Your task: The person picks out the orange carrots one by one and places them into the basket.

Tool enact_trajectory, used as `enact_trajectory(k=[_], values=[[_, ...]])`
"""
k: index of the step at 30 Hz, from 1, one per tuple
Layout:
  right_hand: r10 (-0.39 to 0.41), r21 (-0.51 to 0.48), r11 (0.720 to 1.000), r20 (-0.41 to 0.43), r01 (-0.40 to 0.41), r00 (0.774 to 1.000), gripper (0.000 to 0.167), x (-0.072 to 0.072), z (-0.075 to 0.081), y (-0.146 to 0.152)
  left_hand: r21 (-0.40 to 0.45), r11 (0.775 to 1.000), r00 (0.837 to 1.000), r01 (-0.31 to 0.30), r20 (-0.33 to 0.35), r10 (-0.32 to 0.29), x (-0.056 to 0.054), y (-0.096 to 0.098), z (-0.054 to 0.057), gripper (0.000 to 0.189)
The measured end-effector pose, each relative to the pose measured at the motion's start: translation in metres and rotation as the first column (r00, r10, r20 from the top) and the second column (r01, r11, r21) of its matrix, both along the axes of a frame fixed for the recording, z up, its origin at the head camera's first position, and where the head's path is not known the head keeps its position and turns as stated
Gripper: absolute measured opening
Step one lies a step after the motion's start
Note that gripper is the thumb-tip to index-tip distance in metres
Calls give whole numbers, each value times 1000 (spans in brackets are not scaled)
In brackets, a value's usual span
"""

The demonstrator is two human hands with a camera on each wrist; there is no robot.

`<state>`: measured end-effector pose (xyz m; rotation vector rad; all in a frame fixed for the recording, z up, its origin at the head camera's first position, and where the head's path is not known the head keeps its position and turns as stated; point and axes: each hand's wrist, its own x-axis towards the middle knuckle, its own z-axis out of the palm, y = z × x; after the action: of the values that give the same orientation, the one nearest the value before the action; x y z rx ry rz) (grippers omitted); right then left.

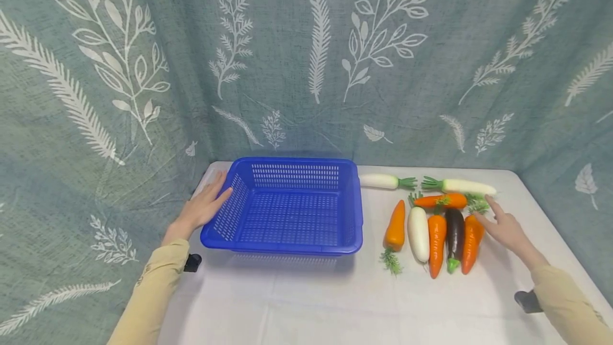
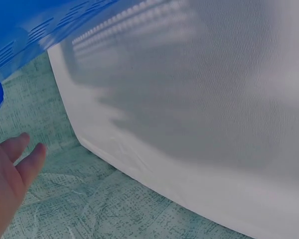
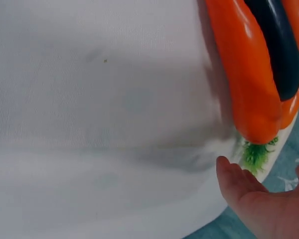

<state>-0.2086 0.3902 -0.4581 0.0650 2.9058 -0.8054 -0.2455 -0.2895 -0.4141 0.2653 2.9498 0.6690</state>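
Note:
An empty blue plastic basket (image 1: pixel 282 249) sits on the left side of the table. My left hand (image 1: pixel 203 206) is at its left rim, fingers straight and thumb spread toward the inside; in the left wrist view fingertips show just below the basket's corner (image 2: pixel 40 25). On the right, my right hand (image 1: pixel 505 230) reaches with extended fingers over the leafy top of the rightmost carrot (image 1: pixel 472 241), holding nothing. Left of that carrot lie an eggplant (image 1: pixel 454 233), another carrot (image 1: pixel 436 246) and a plump white radish (image 1: pixel 419 233).
A further carrot (image 1: pixel 396 228) lies with its leaves toward me. Behind the row are a sideways carrot (image 1: pixel 447 200) and two long white radishes, one on the right (image 1: pixel 466 187) and one beside the basket (image 1: pixel 380 180). A green leaf-patterned curtain (image 1: pixel 287 68) borders the white table (image 1: pixel 306 302).

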Motion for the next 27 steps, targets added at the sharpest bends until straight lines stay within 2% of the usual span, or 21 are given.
enact_trajectory(k=[6, 9, 13, 21, 27], values=[[-23, -66, 998, 29, 25, 999, 75, 0, -3, -7, 72, 997, 999, 42, -35, -40, 0, 6, -2, 68], [-26, -86, 996, 29, 29, 999, 73, 1, -4, -11, 76, 997, 999, 26, -26, -24, 1, 8, -3, 69], [-34, -106, 994, 54, 40, 998, 71, 3, -5, -17, 92, 996, 999, 3, -49, 1, 0, 10, -6, 68], [-57, -113, 992, 65, 64, 996, 70, 5, -8, -23, 217, 976, 993, 29, -118, -3, -4, 10, -18, 62], [-98, -123, 987, 78, 107, 992, 68, 5, -11, -24, 249, 968, 992, 29, -125, 2, -6, 9, -21, 60]])
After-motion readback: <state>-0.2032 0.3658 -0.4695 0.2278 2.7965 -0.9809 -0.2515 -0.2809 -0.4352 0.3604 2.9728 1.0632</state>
